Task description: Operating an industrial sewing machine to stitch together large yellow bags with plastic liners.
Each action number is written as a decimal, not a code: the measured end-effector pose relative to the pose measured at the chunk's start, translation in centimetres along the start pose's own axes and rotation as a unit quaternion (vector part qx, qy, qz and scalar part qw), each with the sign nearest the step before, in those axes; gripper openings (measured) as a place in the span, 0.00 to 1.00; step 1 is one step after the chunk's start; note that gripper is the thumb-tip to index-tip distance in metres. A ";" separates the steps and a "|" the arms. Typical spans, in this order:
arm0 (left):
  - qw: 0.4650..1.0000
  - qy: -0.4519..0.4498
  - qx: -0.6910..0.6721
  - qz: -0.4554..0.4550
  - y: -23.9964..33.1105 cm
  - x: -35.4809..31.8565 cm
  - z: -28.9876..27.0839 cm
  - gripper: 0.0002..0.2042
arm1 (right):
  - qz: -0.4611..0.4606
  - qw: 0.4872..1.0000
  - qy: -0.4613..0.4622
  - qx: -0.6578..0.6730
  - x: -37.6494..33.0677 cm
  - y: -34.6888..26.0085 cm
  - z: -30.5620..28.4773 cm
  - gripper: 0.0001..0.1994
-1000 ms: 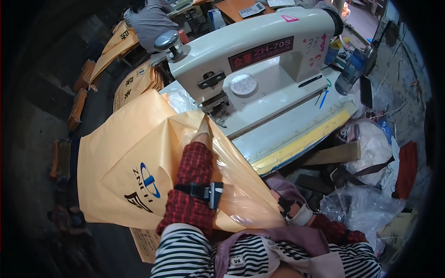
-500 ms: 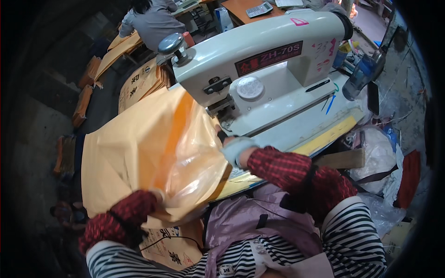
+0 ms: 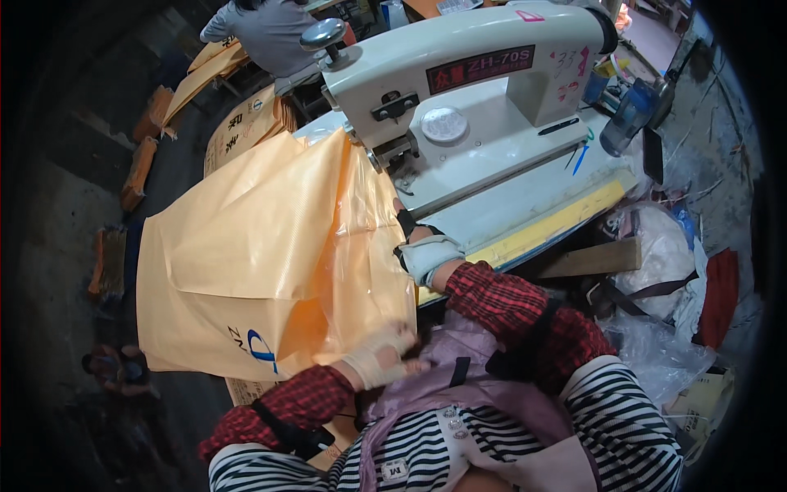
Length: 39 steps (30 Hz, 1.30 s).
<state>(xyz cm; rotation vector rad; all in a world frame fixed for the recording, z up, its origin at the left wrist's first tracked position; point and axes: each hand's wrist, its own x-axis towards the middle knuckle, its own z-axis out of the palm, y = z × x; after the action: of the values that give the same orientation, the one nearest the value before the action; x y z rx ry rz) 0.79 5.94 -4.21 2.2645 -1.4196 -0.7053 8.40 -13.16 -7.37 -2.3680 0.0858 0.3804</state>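
Note:
A large tan woven sack (image 3: 238,238) with a blue mark spreads over the left of the sewing machine (image 3: 459,70). Its far right edge lies under the machine's needle end. My right hand (image 3: 426,246), in a pale fingerless covering with black bands, is closed at the sack's right edge just below the needle area; the fingertips are partly hidden. My left hand (image 3: 384,359), in a pale fingerless glove, is over the sack's near right corner, slightly blurred. Its fingers are spread and nothing shows between them.
A stack of printed sacks (image 3: 246,131) stands beyond the machine, near a seated person (image 3: 266,37) in grey. On the machine table are a round white lid (image 3: 443,125), a black pen (image 3: 558,127) and a bottle (image 3: 629,119). A wooden board (image 3: 594,257) and plastic bundles lie at right.
My left hand has moved right and out from under the sack's near side. That side has flopped over, bringing the blue mark into sight. My right hand stays by the needle end.

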 end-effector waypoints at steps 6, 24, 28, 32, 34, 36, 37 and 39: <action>0.854 0.278 -0.342 -0.277 -1.3 -2.3 -0.9 0.04 | 0.006 1.000 0.009 0.001 -0.4 0.5 0.2 0.39; 0.970 -0.100 0.097 0.200 10.5 -0.8 -6.1 0.06 | -0.085 0.993 0.000 -0.084 -1.4 0.4 1.6 0.39; 0.945 -0.254 0.145 0.149 13.8 2.0 -9.9 0.07 | 0.043 0.998 0.014 0.040 -2.4 -1.4 1.6 0.34; 0.883 -0.391 0.261 -0.014 10.4 1.4 -16.3 0.12 | 0.087 0.995 -0.019 -0.036 -1.8 -2.5 -0.1 0.33; 0.860 -0.297 0.388 -0.149 9.5 1.6 -21.8 0.10 | 0.098 0.995 -0.006 -0.027 0.8 -3.2 -1.2 0.31; 0.887 -0.192 0.410 -0.087 8.6 2.2 -22.3 0.08 | 0.119 0.993 0.015 -0.017 2.7 -3.4 -2.7 0.30; 0.894 -0.149 0.423 -0.009 9.0 2.7 -21.2 0.07 | 0.133 0.991 0.027 -0.012 3.1 -3.3 -3.1 0.30; 0.921 -0.182 0.330 0.098 9.3 3.7 -15.4 0.07 | 0.197 0.973 0.082 0.085 3.0 -4.6 -3.8 0.30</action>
<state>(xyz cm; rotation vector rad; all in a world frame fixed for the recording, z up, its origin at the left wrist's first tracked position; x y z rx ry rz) 4.60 -0.60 12.56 2.4849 -2.3166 -0.6751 12.96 -12.20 -2.58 -2.2018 0.6480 0.3476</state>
